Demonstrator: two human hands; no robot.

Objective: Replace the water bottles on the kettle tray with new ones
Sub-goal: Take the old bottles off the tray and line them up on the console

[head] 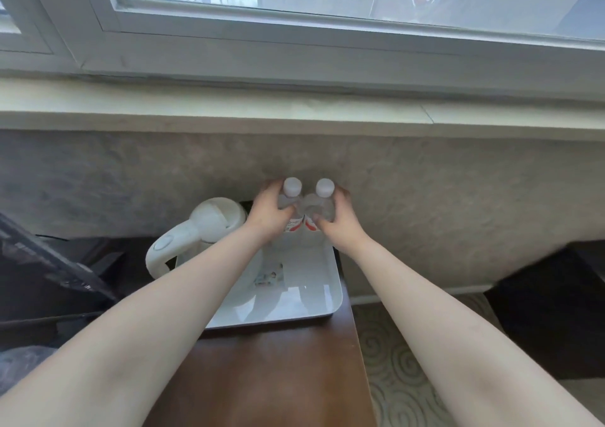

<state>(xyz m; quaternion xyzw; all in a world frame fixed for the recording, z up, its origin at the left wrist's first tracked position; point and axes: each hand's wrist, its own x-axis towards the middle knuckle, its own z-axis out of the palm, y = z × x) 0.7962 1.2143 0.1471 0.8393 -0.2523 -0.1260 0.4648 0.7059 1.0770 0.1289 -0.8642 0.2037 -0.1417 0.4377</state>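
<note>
Head view: A person's bare left hand (269, 212) and right hand (337, 218) each grasp a clear plastic water bottle at the far end of a glossy white rectangular plastic tray (314, 295), which sits on a dark brown polished wooden table (262, 371) beneath a pale window sill (229, 105). The left fingers (284, 212) wrap around the shoulder of the left clear plastic water bottle with a white screw cap (292, 187); the right fingers (322, 218) close around the right clear plastic water bottle with a white screw cap (324, 187). The two bottles stand upright and touch side by side, their red-and-white labels (302, 226) showing between the wrists. Whether the bottle bases rest on the tray floor or hang just above it cannot be told, as the hands and forearms hide them. At the tray's left edge stands a white plastic electric kettle with a looped handle (203, 227), just beside the left forearm. A small printed card (270, 276) lies flat on the tray floor, nearer the camera than the bottles. Beyond the tray rises a grey textured wall (425, 191); to the tray's right, past the table edge, lies a beige swirl-patterned carpet (386, 354).
</note>
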